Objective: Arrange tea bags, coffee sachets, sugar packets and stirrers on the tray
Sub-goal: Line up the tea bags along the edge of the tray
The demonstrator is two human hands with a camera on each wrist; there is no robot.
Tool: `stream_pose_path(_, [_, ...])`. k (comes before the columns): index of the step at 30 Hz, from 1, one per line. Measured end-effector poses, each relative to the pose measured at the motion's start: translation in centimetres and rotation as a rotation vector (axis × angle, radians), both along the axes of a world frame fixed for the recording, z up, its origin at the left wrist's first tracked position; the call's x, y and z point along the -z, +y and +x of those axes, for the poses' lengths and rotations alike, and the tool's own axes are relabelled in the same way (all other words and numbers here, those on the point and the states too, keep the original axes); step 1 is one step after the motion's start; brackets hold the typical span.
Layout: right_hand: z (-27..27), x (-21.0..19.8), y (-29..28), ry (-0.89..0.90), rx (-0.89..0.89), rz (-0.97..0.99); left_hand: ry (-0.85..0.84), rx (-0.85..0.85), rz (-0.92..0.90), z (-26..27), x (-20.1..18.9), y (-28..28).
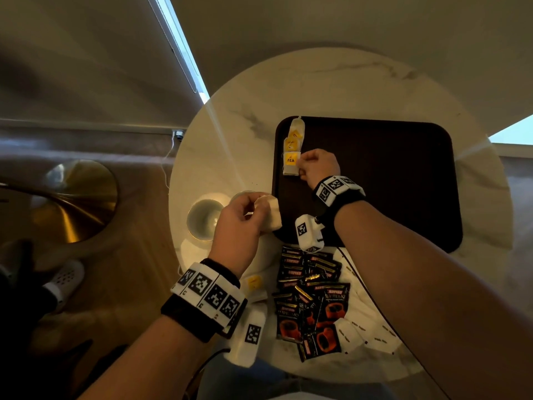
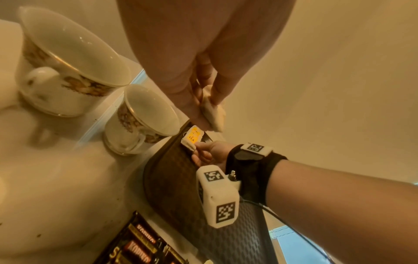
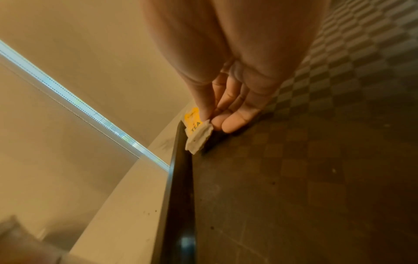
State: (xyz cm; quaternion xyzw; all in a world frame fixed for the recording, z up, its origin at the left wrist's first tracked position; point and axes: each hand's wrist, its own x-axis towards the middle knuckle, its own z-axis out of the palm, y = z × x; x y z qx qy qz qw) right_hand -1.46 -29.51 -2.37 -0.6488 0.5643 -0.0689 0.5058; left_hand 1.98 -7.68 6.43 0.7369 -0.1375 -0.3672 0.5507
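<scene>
**Tea bags at the tray's left rim**

Head view: my right hand (image 1: 317, 166) reached across the dark tray (image 1: 403, 174), thumb and forefinger pinching the nearest tea bag (image 1: 290, 164), the one with the yellow "TEA" tag. It lay at the near end of a short row of tea bags (image 1: 294, 137) running along the tray's left rim. My left hand (image 1: 239, 223) hung over the marble table (image 1: 317, 79) just left of the tray, fingers curled round a plain white tea bag (image 1: 272, 212). Two cups (image 1: 204, 217) stood beside that hand. Coffee sachets (image 1: 311, 295) lay heaped on the table near the tray's front edge, with white sugar packets (image 1: 369, 327) spread under and beside them, and another yellow-tagged tea bag (image 1: 255, 284) showed by my left wrist.

Left wrist view: my left fingers (image 2: 192, 100) gripped the white tea bag (image 2: 213, 114) above the tray's corner (image 2: 172, 171). Beyond it my right hand (image 2: 208, 153) pinched the tagged tea bag (image 2: 192, 138) against the rim. Both gold-rimmed cups (image 2: 140, 121) stood upright just beside the tray, and some coffee sachets (image 2: 140, 241) showed at the bottom.

Right wrist view: my right fingertips (image 3: 235, 123) pressed together on a corner of the tea bag (image 3: 199, 137), which leaned on the tray's raised rim (image 3: 178, 178). I could not tell whether it rested flat on the tray floor.
</scene>
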Motion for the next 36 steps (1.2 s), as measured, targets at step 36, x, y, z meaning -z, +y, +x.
stream_pose_path(36, [-3.5, -1.8, 3.0, -0.045, -0.152, -0.032, -0.145, 0.309, 0.306, -3.9, 2.7, 4.2])
